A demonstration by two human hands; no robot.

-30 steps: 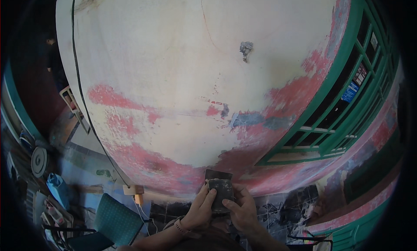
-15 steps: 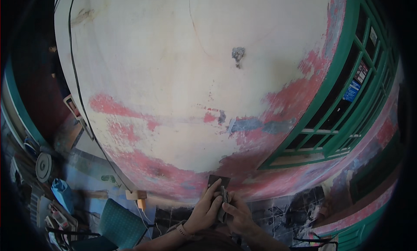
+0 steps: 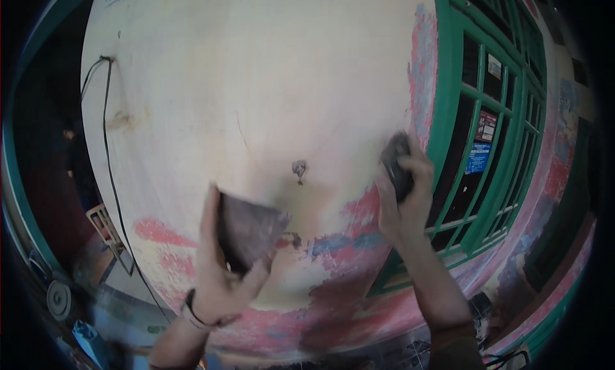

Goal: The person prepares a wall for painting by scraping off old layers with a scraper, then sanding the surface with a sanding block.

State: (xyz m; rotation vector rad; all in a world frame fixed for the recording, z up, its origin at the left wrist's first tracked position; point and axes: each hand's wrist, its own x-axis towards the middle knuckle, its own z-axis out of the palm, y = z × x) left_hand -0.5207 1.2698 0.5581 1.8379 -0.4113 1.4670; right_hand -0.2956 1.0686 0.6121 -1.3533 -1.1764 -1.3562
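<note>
My left hand point(image 3: 224, 283) is raised in front of the wall, wrapped round a dark flat square plate point(image 3: 251, 229) held by its edges. Blur hides the plate's material. Further right and higher, my right hand point(image 3: 410, 207) grips a dark oblong tool point(image 3: 398, 168) near the window frame; its exact kind is smeared by motion. Whether the tool touches the wall, I cannot tell. The cream wall point(image 3: 320, 69) has patches of bare pink and grey. Between my hands the wall shows a small grey hole point(image 3: 299, 169).
A green-framed window point(image 3: 474, 114) stands at the right. Down the left side of the wall hangs a black cable point(image 3: 106, 133). Beyond it are a person in dark clothes point(image 3: 78, 165), a wooden chair point(image 3: 106, 226), a round lid point(image 3: 59, 299) and a blue bag point(image 3: 91, 344).
Both hands have risen from low at the wall's foot and moved apart, the left with the plate, the right with the oblong tool. The view has tilted up.
</note>
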